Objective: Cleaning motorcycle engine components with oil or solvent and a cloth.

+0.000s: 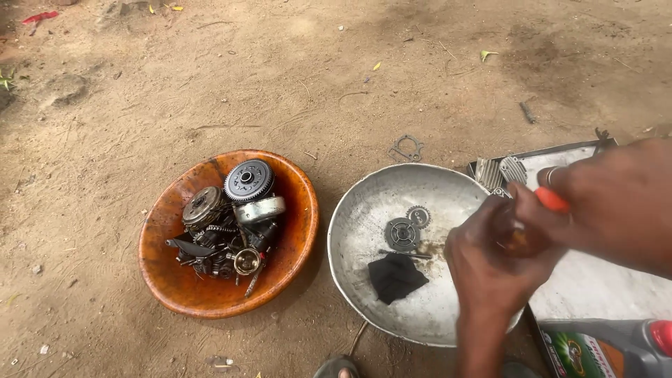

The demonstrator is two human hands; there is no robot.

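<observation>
Orange-handled tool (551, 200), head view: held over the right rim of the metal pan (364, 210), gripped in the right hand (602, 203), fingers closed round the handle. Left hand (490, 262) just below it, fingers curled round a small brownish part (519, 239) (too blurred to identify). Both hands hide the pan's right side. In the pan: two small gears (407, 227), a thin pin, a black rag (395, 276). Left of the pan: orange bowl (161, 280) heaped with greasy engine parts (227, 224). Right of the pan: flat tray (595, 287); grey oil bottle (605, 346) at its near edge. Gasket (407, 148) on the dirt beyond the pan.
</observation>
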